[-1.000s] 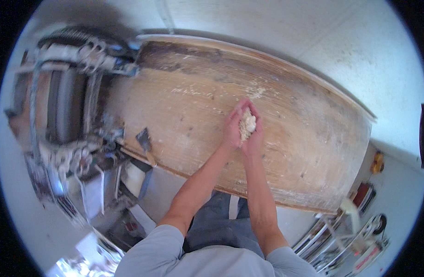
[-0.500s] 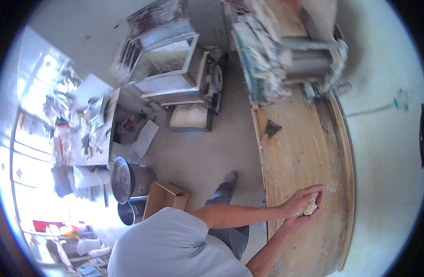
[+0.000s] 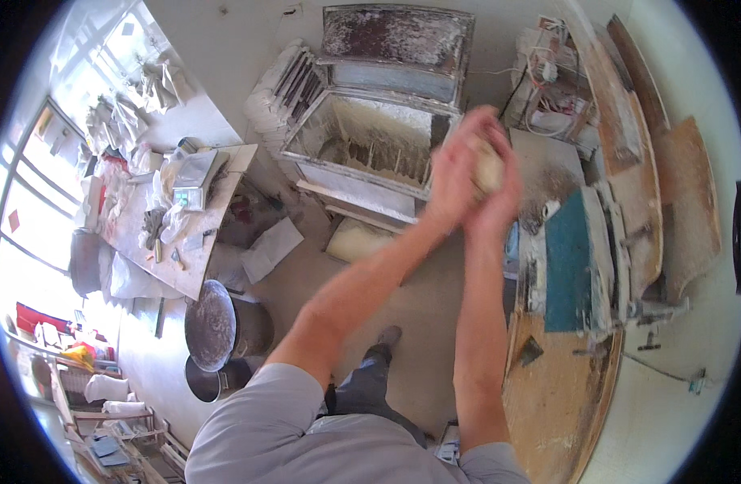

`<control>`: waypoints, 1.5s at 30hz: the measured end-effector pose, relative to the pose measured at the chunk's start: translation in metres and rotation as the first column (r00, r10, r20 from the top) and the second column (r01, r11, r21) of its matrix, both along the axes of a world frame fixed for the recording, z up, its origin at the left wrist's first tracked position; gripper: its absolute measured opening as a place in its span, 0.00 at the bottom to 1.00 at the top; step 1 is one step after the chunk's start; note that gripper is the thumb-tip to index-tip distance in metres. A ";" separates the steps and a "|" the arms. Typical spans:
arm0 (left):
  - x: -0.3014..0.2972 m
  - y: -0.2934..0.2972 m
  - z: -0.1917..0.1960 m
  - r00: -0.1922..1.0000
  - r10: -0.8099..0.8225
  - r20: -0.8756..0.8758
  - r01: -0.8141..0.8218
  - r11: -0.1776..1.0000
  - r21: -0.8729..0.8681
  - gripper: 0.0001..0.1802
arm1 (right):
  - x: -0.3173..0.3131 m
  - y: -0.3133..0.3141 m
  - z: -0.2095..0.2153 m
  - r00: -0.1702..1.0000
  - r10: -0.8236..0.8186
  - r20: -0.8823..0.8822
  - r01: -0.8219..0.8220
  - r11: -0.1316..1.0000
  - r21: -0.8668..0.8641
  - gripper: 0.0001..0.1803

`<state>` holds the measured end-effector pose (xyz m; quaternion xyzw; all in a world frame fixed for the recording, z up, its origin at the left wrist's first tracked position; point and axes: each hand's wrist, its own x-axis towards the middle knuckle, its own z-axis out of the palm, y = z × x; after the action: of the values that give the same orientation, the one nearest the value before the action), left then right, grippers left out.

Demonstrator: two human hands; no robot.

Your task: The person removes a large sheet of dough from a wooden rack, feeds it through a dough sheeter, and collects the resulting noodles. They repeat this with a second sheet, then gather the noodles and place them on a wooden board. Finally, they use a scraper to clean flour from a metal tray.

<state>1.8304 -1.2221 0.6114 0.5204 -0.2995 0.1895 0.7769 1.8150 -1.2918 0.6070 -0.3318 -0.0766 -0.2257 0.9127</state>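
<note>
A pale lump of dough (image 3: 488, 168) is cupped between my two hands, which are raised and slightly blurred by motion. My left hand (image 3: 453, 168) closes round its left side, while my right hand (image 3: 503, 189) wraps it from the right and below. Both arms stretch forward from the lower edge. Just left of and beyond my hands is a dough mixer (image 3: 370, 145), its lid (image 3: 395, 40) raised and its trough coated with flour or dough residue. My hands hide the trough's right corner.
Below the mixer sits a bin of pale material (image 3: 357, 240). At right, a machine with a teal panel (image 3: 568, 258) stands by a wooden bench (image 3: 560, 411) bearing a dark scraper (image 3: 530, 350). A cluttered table (image 3: 209, 242) and dark buckets (image 3: 211, 327) are at left.
My hands have left the wooden bench and moved up and forward, carrying the dough to near the mixer. The view has turned left, and the mixer now appears larger and closer.
</note>
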 end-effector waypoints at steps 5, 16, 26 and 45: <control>0.246 0.177 -0.048 0.781 0.370 -0.503 -0.451 0.891 -0.045 0.27 | 0.195 0.061 -0.049 0.968 -0.218 -0.124 0.109 0.812 -0.574 0.28; 0.351 0.314 -0.170 0.565 0.237 -0.790 -0.645 0.724 -0.243 0.09 | 0.150 0.015 -0.120 0.949 -0.290 -0.127 0.139 0.742 -0.656 0.26; 0.161 0.155 -0.283 0.602 -0.282 -0.747 0.235 0.957 -0.172 0.23 | -0.229 -0.099 -0.223 0.591 -0.500 -0.633 0.397 0.863 -0.311 0.27; -0.693 -0.237 -0.219 0.159 -0.450 -0.879 0.951 -0.169 0.259 0.11 | -0.925 -0.112 -0.331 -0.527 -0.844 -0.098 -0.020 0.127 -0.992 0.14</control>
<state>1.1375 -1.4589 0.3922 0.5524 -0.3747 -0.6291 0.3982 0.8900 -1.4036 0.2761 -0.6113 0.6904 -0.3605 0.1402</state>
